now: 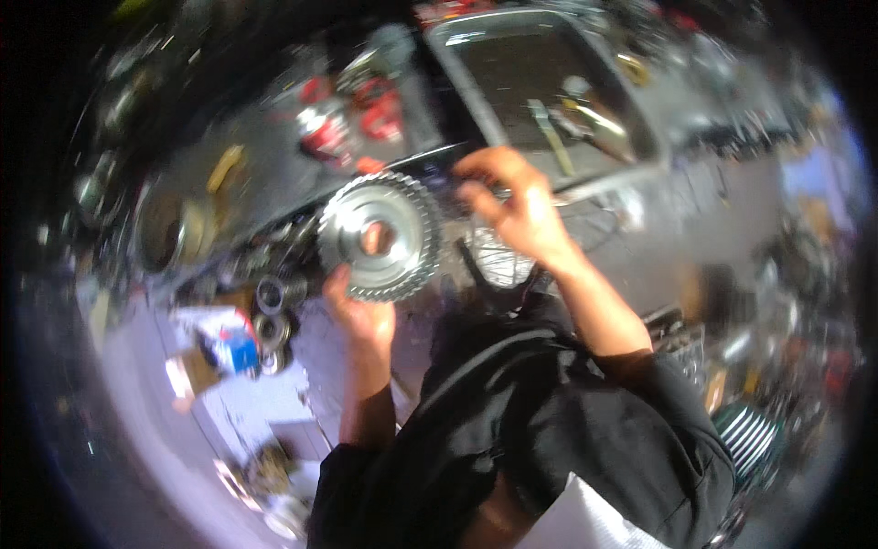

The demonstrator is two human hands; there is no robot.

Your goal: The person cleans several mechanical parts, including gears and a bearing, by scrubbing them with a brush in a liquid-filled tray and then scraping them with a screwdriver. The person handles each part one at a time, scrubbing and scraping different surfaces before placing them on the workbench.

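Observation:
My left hand (363, 316) grips a round metal gear (405, 257) by its lower edge, with the thumb on its face and skin showing through the centre hole. The gear has teeth all around its rim and a shiny, stepped face turned up toward me. To the right of the gear, my right hand (511, 206) is raised, with its fingers curled and spread apart; it does not touch the gear. I see nothing held in it, though blur hides detail at the fingertips.
Ahead lies a dark workbench (274, 144) with blurred red-and-silver items (328, 134). A metal tray (466, 82) at the upper right holds a brush-like tool (552, 137) and other parts. Ring-shaped metal parts (271, 329) and a blue-and-white box (236, 350) sit at the lower left.

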